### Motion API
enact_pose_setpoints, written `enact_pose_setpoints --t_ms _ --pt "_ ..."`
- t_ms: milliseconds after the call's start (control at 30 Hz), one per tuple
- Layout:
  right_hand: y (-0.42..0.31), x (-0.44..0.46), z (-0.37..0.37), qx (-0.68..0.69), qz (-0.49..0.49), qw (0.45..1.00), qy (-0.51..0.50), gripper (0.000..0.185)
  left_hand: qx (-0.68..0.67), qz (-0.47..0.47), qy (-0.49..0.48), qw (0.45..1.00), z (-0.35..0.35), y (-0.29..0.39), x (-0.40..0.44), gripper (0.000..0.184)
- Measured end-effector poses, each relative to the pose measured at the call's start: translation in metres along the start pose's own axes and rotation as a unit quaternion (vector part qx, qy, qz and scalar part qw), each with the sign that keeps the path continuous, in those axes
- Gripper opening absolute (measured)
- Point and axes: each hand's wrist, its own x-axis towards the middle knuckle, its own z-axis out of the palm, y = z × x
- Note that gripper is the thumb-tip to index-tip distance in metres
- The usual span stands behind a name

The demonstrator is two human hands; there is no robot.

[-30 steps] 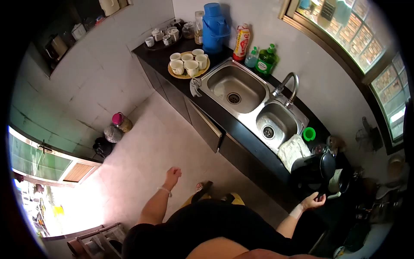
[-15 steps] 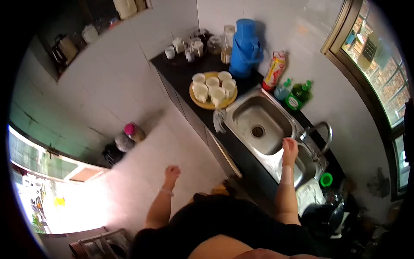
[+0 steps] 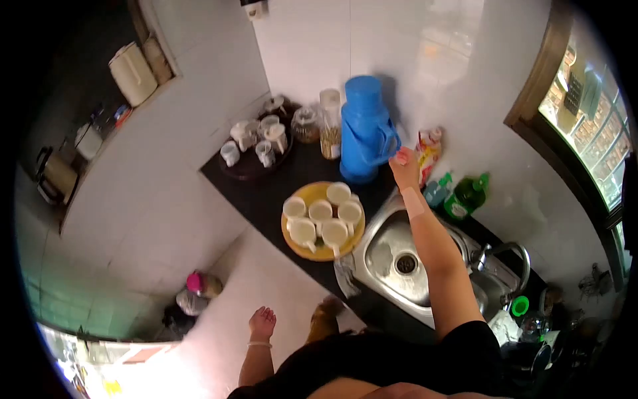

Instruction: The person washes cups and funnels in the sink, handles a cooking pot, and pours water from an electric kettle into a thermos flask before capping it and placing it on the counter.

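My right hand (image 3: 404,166) reaches over the sink's left end to the handle side of a blue thermos (image 3: 362,133). The fingers are curled at the handle's edge, and whether they grip it is hard to see. Below the thermos, a round yellow tray (image 3: 290,234) holds several white cups (image 3: 320,211). Low in the view, my left hand (image 3: 262,321) hangs over the floor with a band at its wrist, palm up, fingers loosely curled and nothing in them.
A dark tray (image 3: 249,166) with small teaware, a glass jar (image 3: 306,125) and a tall container (image 3: 330,126) stand behind. Right of the thermos are a red-and-white packet (image 3: 430,154), a green bottle (image 3: 467,196), the sink (image 3: 379,249) and its faucet (image 3: 525,259).
My right hand has moved from the far right of the counter, across the sink, to the thermos. The view has shifted toward the tray corner. My left hand stays low, its fingers now looser.
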Motion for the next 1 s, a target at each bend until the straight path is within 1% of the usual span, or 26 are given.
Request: enact_pose_setpoints --t_ms 33,67,133,167,267,300,367,467,533,567,667,700,733,767,800,833,867,900,933,967,1000 --pt "-0.007 0.012 0.01 -0.054 -0.01 0.998 0.023 0.048 0.011 0.002 -0.022 1.0 0.022 0.019 0.016 0.013" --pt "0.007 0.03 0.024 -0.059 -0.001 0.997 0.04 0.05 0.016 0.002 -0.043 0.999 0.044 0.031 0.03 0.013" --pt "0.054 0.065 0.053 -0.067 0.017 0.996 0.062 0.053 0.061 0.05 -0.081 0.994 0.088 0.054 0.033 0.014" --pt "0.013 0.064 0.055 -0.07 0.073 0.994 0.034 0.043 0.086 0.075 -0.095 0.989 0.099 0.063 0.036 0.014" --pt "0.052 0.082 0.067 0.108 0.183 0.977 -0.013 0.025 0.088 0.02 -0.101 0.991 0.109 0.074 0.062 0.014" --pt "0.017 0.073 0.074 0.177 0.201 0.962 0.059 0.011 0.084 0.0 -0.094 0.992 0.11 0.076 0.065 0.014" --pt "0.026 0.074 0.081 0.183 0.198 0.958 0.094 0.011 0.075 -0.04 -0.086 0.993 0.113 0.077 0.073 0.014" --pt "0.0 0.074 0.088 0.185 0.176 0.958 0.127 0.008 0.087 -0.029 -0.067 0.993 0.111 0.081 0.084 0.015" --pt "-0.007 0.081 0.091 0.174 0.163 0.961 0.136 0.008 0.111 0.014 -0.061 0.992 0.118 0.092 0.088 0.014" --pt "-0.011 0.085 0.091 0.147 0.165 0.965 0.137 0.008 0.124 0.036 -0.059 0.99 0.124 0.099 0.09 0.013" --pt "-0.049 0.082 0.078 0.123 0.131 0.979 0.1 0.007 0.162 0.143 -0.092 0.972 0.149 0.123 0.095 0.011" --pt "-0.056 0.081 0.071 0.138 0.11 0.98 0.09 0.007 0.178 0.184 -0.108 0.961 0.17 0.131 0.084 0.012" --pt "-0.066 0.081 0.063 0.138 0.1 0.982 0.079 0.007 0.193 0.225 -0.125 0.947 0.198 0.143 0.068 0.013" --pt "-0.08 0.08 0.052 0.137 0.092 0.984 0.067 0.006 0.277 0.309 -0.158 0.896 0.224 0.153 0.054 0.015" --pt "-0.095 0.075 0.04 0.135 0.086 0.985 0.056 0.006 0.357 0.386 -0.19 0.83 0.251 0.164 0.039 0.019" --pt "-0.113 0.066 0.028 0.148 0.084 0.984 0.052 0.007 0.324 0.366 -0.225 0.843 0.283 0.175 0.021 0.013" --pt "-0.134 0.059 0.016 0.161 0.081 0.982 0.048 0.008 0.296 0.388 -0.318 0.813 0.316 0.183 0.003 0.011" --pt "-0.152 0.051 0.004 0.173 0.078 0.981 0.044 0.008 0.314 0.458 -0.321 0.767 0.35 0.186 -0.028 0.017" --pt "-0.171 0.041 -0.009 0.183 0.091 0.978 0.041 0.009 0.28 0.479 -0.386 0.737 0.38 0.19 -0.053 0.024" --pt "-0.189 0.028 -0.021 0.194 0.104 0.975 0.038 0.011 0.248 0.526 -0.442 0.683 0.411 0.187 -0.085 0.043" --pt "-0.2 0.015 -0.033 0.206 0.112 0.972 0.034 0.012 0.22 0.524 -0.538 0.623 0.434 0.188 -0.101 0.068"
